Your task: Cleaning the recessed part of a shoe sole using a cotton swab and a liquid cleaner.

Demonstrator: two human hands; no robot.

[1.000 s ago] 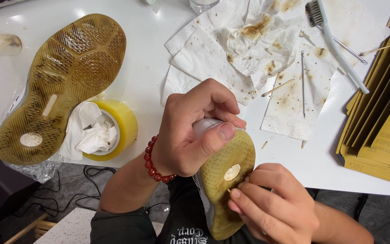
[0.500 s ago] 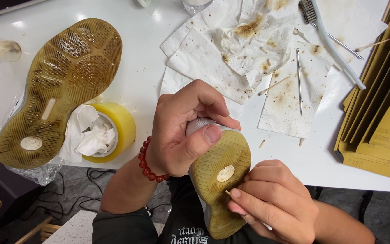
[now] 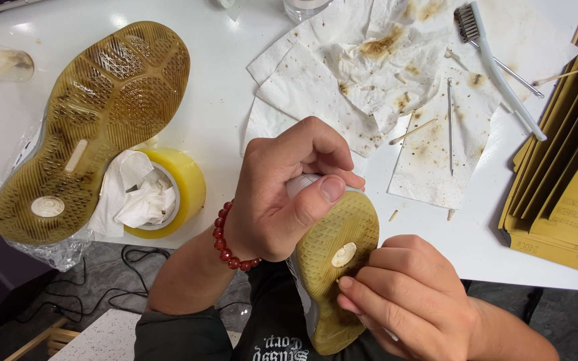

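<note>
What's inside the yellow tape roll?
Crumpled white tissue fills the hole of the yellow tape roll and spills over its left edge, toward the upturned shoe. Anything underneath the tissue is covered, so I cannot tell.

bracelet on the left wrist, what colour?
Dark red round beads, glossy. The bracelet sits on the wrist of the left hand; the head view shows it.
</note>
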